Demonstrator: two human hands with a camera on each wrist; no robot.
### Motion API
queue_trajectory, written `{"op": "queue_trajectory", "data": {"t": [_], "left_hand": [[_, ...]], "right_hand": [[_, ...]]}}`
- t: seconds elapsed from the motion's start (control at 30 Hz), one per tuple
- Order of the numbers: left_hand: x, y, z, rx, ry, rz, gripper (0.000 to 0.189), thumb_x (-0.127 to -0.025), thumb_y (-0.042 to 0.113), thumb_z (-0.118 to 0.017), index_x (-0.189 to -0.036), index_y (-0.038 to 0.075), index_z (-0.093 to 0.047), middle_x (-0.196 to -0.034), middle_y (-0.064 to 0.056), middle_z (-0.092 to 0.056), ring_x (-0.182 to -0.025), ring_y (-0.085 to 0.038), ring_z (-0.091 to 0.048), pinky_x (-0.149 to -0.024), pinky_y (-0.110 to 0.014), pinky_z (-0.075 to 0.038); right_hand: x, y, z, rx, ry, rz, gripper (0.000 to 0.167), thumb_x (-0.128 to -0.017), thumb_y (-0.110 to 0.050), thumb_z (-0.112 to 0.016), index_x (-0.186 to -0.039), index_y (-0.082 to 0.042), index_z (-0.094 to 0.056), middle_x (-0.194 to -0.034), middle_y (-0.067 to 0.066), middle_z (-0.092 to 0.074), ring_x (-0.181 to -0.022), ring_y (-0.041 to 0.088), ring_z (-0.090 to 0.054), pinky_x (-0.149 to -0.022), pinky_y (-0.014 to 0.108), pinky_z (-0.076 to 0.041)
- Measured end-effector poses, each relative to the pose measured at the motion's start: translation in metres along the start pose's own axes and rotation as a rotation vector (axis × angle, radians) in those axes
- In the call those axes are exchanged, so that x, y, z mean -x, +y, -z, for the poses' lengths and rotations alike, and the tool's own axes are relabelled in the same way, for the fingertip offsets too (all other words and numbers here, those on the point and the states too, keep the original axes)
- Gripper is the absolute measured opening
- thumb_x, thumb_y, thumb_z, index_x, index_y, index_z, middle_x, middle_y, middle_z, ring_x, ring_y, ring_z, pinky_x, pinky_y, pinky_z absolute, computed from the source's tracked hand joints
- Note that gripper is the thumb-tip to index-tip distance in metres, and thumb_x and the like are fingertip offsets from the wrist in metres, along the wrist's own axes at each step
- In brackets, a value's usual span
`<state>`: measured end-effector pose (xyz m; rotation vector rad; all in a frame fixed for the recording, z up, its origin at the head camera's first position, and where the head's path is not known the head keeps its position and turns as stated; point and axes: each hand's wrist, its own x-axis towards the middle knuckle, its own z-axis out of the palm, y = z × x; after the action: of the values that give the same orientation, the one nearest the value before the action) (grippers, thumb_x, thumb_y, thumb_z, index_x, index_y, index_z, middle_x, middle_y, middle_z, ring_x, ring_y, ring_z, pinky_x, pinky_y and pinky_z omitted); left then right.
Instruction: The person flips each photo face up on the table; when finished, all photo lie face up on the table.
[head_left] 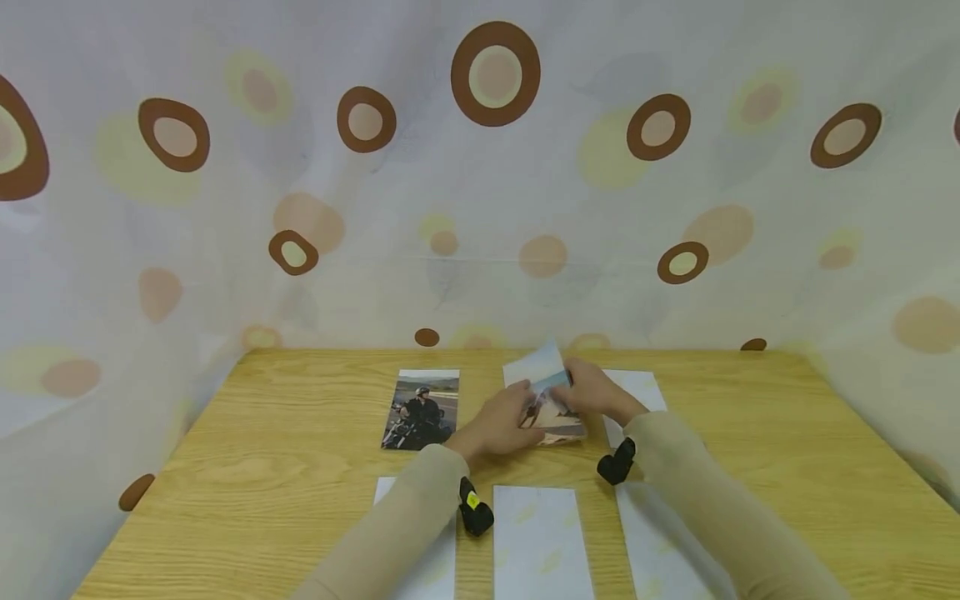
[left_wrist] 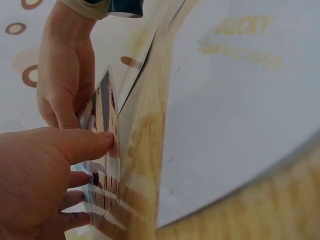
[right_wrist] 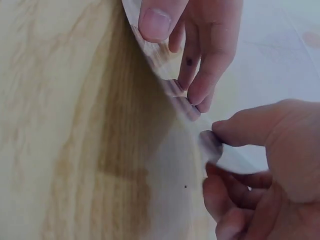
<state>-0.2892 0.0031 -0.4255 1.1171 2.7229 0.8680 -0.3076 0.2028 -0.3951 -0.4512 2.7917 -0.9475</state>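
Both hands hold a glossy photo print (head_left: pixel 561 421) over the back middle of the wooden table (head_left: pixel 285 433). Its front shows a pale sky and a sandy scene, partly covered by the fingers. My left hand (head_left: pixel 504 422) grips its left side, thumb across one face and fingers on the other, as the left wrist view shows. On the opposite side, my right hand (head_left: pixel 596 389) pinches the edge between thumb and curled fingers. Seen in the right wrist view, the print (right_wrist: pixel 187 107) stands on edge and bows slightly. Left of the hands lies a photo of a motorcycle rider (head_left: pixel 422 410).
Several white sheets lie face down: one at back right (head_left: pixel 637 385), one front middle (head_left: pixel 538 542), one front right (head_left: pixel 663 550), and one front left (head_left: pixel 431 567) partly under the left sleeve. A patterned curtain (head_left: pixel 480 183) hangs behind the table.
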Motion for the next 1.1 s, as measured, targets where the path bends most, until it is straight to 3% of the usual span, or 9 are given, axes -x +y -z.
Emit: {"op": "queue_trajectory", "data": {"t": [0.07,0.23,0.33,0.47,0.57,0.8,0.93,1.1], "left_hand": [[0.001,0.002,0.000,-0.051,-0.010,0.024,0.022,-0.090,0.025,-0.065,-0.084,0.006,-0.055,-0.141,-0.020,-0.048,-0.141,-0.032,-0.033,-0.099,-0.046,-0.042],[0.005,0.002,0.003,-0.103,-0.069,0.076,0.021,-0.090,0.026,-0.066,-0.092,0.007,-0.056,-0.150,-0.022,-0.035,-0.141,-0.035,-0.032,-0.111,-0.052,-0.032],[0.011,0.001,0.005,-0.131,-0.107,0.102,0.033,-0.092,0.029,-0.064,-0.115,0.005,-0.059,-0.152,-0.021,-0.033,-0.142,-0.035,-0.029,-0.114,-0.049,-0.028],[0.016,0.002,0.005,-0.160,-0.155,0.150,0.057,-0.095,0.038,-0.058,-0.143,0.011,-0.045,-0.156,-0.016,-0.027,-0.146,-0.032,-0.022,-0.117,-0.049,-0.021],[0.019,0.004,0.003,-0.175,-0.177,0.159,0.058,-0.097,0.040,-0.054,-0.146,0.013,-0.040,-0.157,-0.014,-0.023,-0.147,-0.031,-0.018,-0.118,-0.051,-0.017],[0.017,0.007,-0.001,-0.133,-0.161,0.116,0.060,-0.102,0.034,-0.043,-0.152,0.006,-0.024,-0.160,-0.015,-0.014,-0.148,-0.033,-0.013,-0.118,-0.052,-0.014],[0.006,0.012,-0.004,-0.100,-0.133,0.089,0.058,-0.102,0.034,-0.044,-0.150,0.004,-0.029,-0.160,-0.015,-0.018,-0.148,-0.031,-0.015,-0.118,-0.051,-0.016],[-0.009,0.029,-0.009,-0.093,-0.139,0.069,0.060,-0.099,0.035,-0.051,-0.149,0.007,-0.034,-0.160,-0.011,-0.018,-0.148,-0.028,-0.017,-0.118,-0.051,-0.016]], "right_hand": [[0.001,0.001,-0.001,0.032,0.014,-0.035,0.030,-0.092,-0.019,-0.062,-0.105,0.005,-0.050,-0.089,0.014,-0.054,-0.072,0.020,-0.050,-0.061,0.031,-0.042],[0.002,0.002,-0.007,0.064,0.008,-0.084,0.046,-0.089,-0.024,-0.068,-0.113,0.008,-0.045,-0.083,0.011,-0.052,-0.069,0.020,-0.047,-0.061,0.031,-0.039],[0.001,0.000,-0.012,0.137,0.005,-0.086,0.060,-0.088,-0.025,-0.069,-0.125,0.013,-0.041,-0.084,0.015,-0.057,-0.069,0.022,-0.051,-0.064,0.033,-0.043],[0.000,-0.008,-0.016,0.258,0.049,-0.105,0.070,-0.085,-0.026,-0.074,-0.129,0.013,-0.036,-0.113,0.031,-0.051,-0.088,0.033,-0.058,-0.071,0.042,-0.050],[0.000,-0.012,-0.014,0.305,0.068,-0.122,0.069,-0.084,-0.025,-0.075,-0.126,0.011,-0.035,-0.126,0.038,-0.037,-0.095,0.040,-0.057,-0.071,0.045,-0.051],[0.003,0.004,0.007,0.272,0.045,-0.206,0.054,-0.092,-0.026,-0.062,-0.127,0.010,-0.040,-0.131,0.040,-0.034,-0.089,0.037,-0.057,-0.069,0.045,-0.048],[0.012,0.019,0.018,0.276,0.042,-0.186,0.054,-0.094,-0.025,-0.059,-0.126,0.014,-0.041,-0.128,0.042,-0.036,-0.088,0.038,-0.056,-0.071,0.047,-0.048],[0.017,0.041,0.028,0.304,0.088,-0.170,0.052,-0.092,-0.024,-0.059,-0.121,0.015,-0.043,-0.120,0.040,-0.045,-0.099,0.045,-0.054,-0.080,0.052,-0.048]]}}
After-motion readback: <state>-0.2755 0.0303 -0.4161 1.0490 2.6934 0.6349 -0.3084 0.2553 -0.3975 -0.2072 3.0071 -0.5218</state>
